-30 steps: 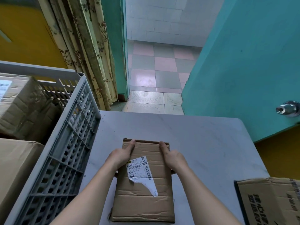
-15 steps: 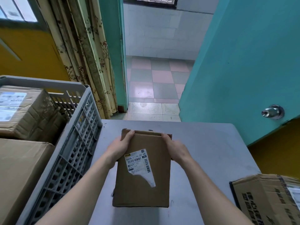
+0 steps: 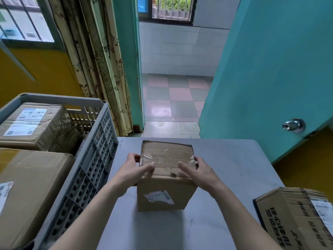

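A brown cardboard box (image 3: pixel 165 192) stands upright on the grey table (image 3: pixel 225 174), its taped end face turned up and a torn white label on the side facing me. My left hand (image 3: pixel 131 170) grips its upper left edge, thumb on the top face and fingers round the side. My right hand (image 3: pixel 200 172) grips the upper right edge the same way.
A grey plastic crate (image 3: pixel 93 159) stands at the left with two labelled cardboard boxes (image 3: pixel 34 121) inside. Another printed cardboard box (image 3: pixel 297 217) lies at the table's right front corner. Beyond the table are a doorway with tiled floor, a curtain and a teal door with a metal knob (image 3: pixel 293 125).
The box lay flat with its label up; both hands lifted its near end and turned it upright. The label now faces me and the taped end faces up.
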A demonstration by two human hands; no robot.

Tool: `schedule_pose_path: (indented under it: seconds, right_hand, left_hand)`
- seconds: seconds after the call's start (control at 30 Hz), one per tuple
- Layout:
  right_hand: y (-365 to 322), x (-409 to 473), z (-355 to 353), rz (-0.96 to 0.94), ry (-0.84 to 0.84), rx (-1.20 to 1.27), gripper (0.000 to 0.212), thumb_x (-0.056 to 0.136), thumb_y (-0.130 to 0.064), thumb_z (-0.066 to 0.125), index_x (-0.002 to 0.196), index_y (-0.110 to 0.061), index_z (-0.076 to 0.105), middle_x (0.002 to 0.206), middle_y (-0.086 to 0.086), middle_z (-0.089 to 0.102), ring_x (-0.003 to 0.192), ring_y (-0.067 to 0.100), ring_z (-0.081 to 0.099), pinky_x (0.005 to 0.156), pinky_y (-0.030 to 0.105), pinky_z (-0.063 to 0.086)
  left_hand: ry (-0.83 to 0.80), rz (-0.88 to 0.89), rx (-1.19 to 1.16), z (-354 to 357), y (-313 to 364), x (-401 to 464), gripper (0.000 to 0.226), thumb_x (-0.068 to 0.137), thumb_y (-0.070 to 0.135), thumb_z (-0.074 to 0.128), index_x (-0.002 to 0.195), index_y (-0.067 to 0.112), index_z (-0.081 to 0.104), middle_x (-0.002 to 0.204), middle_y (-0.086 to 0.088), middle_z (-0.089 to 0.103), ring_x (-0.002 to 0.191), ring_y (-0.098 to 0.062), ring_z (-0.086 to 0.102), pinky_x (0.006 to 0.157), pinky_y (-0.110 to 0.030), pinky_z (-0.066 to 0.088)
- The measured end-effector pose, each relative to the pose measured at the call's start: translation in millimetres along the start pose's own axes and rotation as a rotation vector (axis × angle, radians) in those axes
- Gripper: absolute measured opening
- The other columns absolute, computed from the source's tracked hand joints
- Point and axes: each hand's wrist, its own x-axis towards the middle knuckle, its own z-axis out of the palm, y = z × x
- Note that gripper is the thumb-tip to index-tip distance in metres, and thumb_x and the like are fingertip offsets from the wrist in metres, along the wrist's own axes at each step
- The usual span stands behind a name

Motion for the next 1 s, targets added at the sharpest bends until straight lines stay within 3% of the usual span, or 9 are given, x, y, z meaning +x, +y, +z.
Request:
schedule_pose_path:
  seconds: [0.13,0.2,0.4,0.53,0.6,0.67,0.8,0.93,1.0]
  right_hand:
    - [14.9,-11.0,17.5,0.040,-0.124,-0.044,0.090,0.067,-0.082,0.072,0.136,-0.030,0.048,0.134,-0.008,0.061,0.119,0.013,0.061,0.107,0.034,0.048]
    - [22.5,-14.6,24.7,0.061,-0.138,-0.022,0.092,0.067,-0.080,0.075,0.139,-0.031,0.044,0.134,-0.010,0.061,0.118,0.012,0.061,0.106,0.032,0.049]
    - [27.1,-21.5,26.7,0.052,-0.120,0.003,0.089,0.072,-0.074,0.076,0.143,-0.030,0.044,0.131,-0.009,0.063,0.116,0.012,0.061,0.104,0.031,0.049]
    - [12.0,-16.3,20.2,0.091,-0.137,-0.036,0.092,0.067,-0.091,0.062,0.136,-0.031,0.051,0.126,-0.006,0.064,0.109,0.014,0.063,0.075,0.028,0.057]
    - [6.1,-7.5,19.6,0.133,-0.097,-0.069,0.101,0.059,-0.100,0.054,0.131,-0.029,0.054,0.122,-0.003,0.066,0.105,0.017,0.064,0.067,0.030,0.058]
    - [3.4,-2.0,21.7,0.149,-0.072,-0.086,0.102,0.061,-0.098,0.055,0.131,-0.024,0.051,0.123,0.000,0.064,0.107,0.021,0.063,0.068,0.032,0.059]
    - [10.9,-3.4,25.5,0.169,-0.031,-0.091,0.088,0.074,-0.085,0.062,0.131,-0.020,0.046,0.129,0.003,0.061,0.114,0.024,0.060,0.096,0.040,0.054]
    - [-1.9,-1.0,16.3,0.229,-0.126,-0.064,0.103,0.058,-0.101,0.053,0.128,-0.025,0.052,0.120,-0.001,0.066,0.102,0.021,0.067,0.078,0.042,0.063]
    - [-13.3,1.3,9.9,0.274,-0.159,-0.042,0.098,0.068,-0.100,0.042,0.126,-0.022,0.057,0.117,0.002,0.067,0.097,0.023,0.069,0.074,0.040,0.062]
  left_hand:
    - [0.036,-0.006,0.060,12.0,-25.6,-5.8,0.073,0.077,0.055,0.083,0.125,0.027,0.035,0.120,0.002,0.060,0.105,-0.017,0.064,0.087,-0.037,0.055]
    - [0.040,0.026,0.083,16.7,-34.1,-9.8,0.071,0.078,0.056,0.081,0.128,0.030,0.038,0.119,0.006,0.064,0.105,-0.014,0.064,0.095,-0.036,0.052]
    - [0.026,0.059,0.111,19.1,-39.6,-12.7,0.072,0.081,0.057,0.078,0.136,0.027,0.040,0.115,0.009,0.065,0.104,-0.013,0.064,0.093,-0.031,0.051]
    - [-0.003,-0.030,0.048,15.2,-32.5,-5.9,0.079,0.078,0.072,0.070,0.134,0.026,0.038,0.118,0.005,0.063,0.104,-0.017,0.065,0.090,-0.038,0.056]
    - [0.043,-0.071,0.080,16.6,-27.3,-0.7,0.084,0.077,0.080,0.063,0.133,0.024,0.035,0.121,0.001,0.061,0.107,-0.023,0.064,0.093,-0.042,0.054]
    - [0.111,-0.067,0.173,18.9,-28.1,4.3,0.086,0.075,0.083,0.062,0.130,0.021,0.039,0.123,-0.003,0.062,0.110,-0.027,0.062,0.098,-0.044,0.052]
    - [0.133,-0.020,0.218,23.4,-35.5,5.4,0.079,0.074,0.082,0.064,0.123,0.022,0.047,0.122,-0.002,0.066,0.112,-0.025,0.062,0.101,-0.042,0.050]
    - [0.058,-0.099,0.158,18.4,-23.8,9.0,0.088,0.076,0.085,0.058,0.134,0.020,0.041,0.127,-0.004,0.061,0.111,-0.026,0.060,0.090,-0.042,0.053]
    - [0.034,-0.182,0.144,14.2,-13.0,12.7,0.099,0.077,0.089,0.048,0.144,0.016,0.036,0.135,-0.009,0.055,0.116,-0.030,0.058,0.083,-0.044,0.053]
